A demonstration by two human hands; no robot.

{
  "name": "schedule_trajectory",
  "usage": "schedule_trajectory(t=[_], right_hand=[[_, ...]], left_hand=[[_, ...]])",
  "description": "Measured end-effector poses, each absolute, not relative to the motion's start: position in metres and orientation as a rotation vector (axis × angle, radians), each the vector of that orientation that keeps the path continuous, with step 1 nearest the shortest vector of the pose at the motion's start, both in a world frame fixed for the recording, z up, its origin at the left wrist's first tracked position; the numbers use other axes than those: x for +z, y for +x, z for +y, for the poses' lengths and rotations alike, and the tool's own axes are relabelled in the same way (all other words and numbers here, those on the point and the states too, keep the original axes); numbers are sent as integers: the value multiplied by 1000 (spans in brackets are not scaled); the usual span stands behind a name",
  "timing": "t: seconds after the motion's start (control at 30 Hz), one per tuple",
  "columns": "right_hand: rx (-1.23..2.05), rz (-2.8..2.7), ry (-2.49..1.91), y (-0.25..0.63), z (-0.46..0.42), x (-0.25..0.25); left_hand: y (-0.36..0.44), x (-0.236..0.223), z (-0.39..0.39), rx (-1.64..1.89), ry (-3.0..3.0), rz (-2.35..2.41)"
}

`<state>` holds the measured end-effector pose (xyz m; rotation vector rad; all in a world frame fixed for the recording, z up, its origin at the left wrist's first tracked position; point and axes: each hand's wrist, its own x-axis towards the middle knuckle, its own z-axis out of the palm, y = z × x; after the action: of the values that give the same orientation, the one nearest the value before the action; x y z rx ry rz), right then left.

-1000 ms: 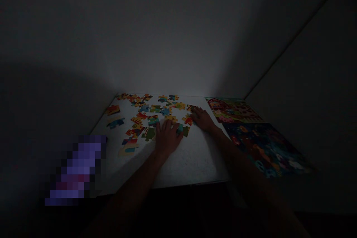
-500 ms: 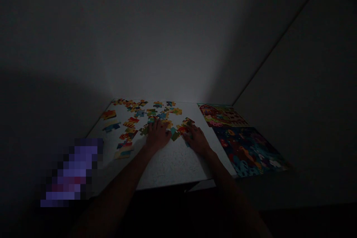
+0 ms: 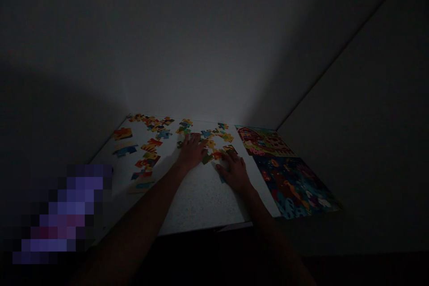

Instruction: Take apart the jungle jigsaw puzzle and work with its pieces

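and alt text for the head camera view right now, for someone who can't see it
A person's left hand and right hand are among colourful jigsaw pieces spread over a white table in dim light. On the right lie a farm picture and a darker picture; a pixelated purple patch covers the lower left.
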<state>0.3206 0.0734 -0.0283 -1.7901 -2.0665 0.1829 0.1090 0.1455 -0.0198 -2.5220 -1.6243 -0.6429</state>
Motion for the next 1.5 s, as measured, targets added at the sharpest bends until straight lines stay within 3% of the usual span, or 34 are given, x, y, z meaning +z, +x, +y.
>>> schedule_trajectory(t=[0.13,0.3,0.47,0.77,1.23,1.5], right_hand=[[284,-2245,-1659,316,76,-21],[307,-2328,-1525,304,107,-19],[259,-2210,-1577,284,152,-23],[272,-1836,-1809,264,188,-17],[376,-2133,-1687,288,131,-25],[236,-2087,-1659,282,134,-26]], left_hand=[[96,-14,137,-667,-2274,-1887],[93,-15,126,-564,-2385,-1920],[89,-14,111,-496,-2395,-1881],[40,-29,50,-336,-1849,-2270],[38,-23,112,-354,-2658,-1677],[28,-17,123,-490,-2336,-1928]])
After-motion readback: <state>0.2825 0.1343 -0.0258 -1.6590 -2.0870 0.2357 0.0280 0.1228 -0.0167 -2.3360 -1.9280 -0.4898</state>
